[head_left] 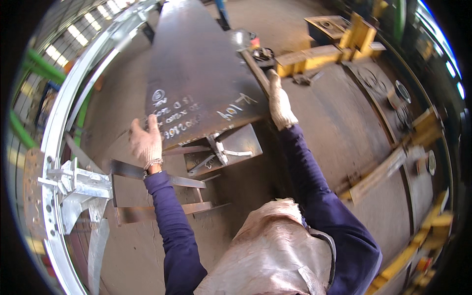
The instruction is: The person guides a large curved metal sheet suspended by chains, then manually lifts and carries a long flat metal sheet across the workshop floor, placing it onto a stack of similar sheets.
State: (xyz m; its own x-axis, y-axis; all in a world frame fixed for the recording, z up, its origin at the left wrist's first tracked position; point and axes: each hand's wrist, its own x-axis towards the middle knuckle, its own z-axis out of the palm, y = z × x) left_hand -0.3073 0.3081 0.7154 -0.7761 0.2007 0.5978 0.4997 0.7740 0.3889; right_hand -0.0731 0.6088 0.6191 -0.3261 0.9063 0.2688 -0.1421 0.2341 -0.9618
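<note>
Off-white knit (154,153) covers both our hands: the left hand (144,139) has its fingers spread at the near left corner of the large dark steel plate (196,64), while the right hand (280,101) stands edge-on at the near right corner, by the end of a brown bar (253,70). We cannot tell whether the right fingers pinch the bar or only rest beside it, nor whether the left palm bears on the plate. The plate stretches away ahead of us, chalk-marked near its close edge, and we judge the step in hand to be positioning or steadying it. The next move seems to call for an even hold at both corners, our fingers kept from under the edge. Just beneath that edge sits a welded metal bracket (217,150), with a steel frame (184,182) nearer us, so our knees would need care. Outward to the left, a silvery rail (50,216) hems us in; to the right, floor (319,140) runs toward yellow beams (314,59), probably our better side for stepping.
</note>
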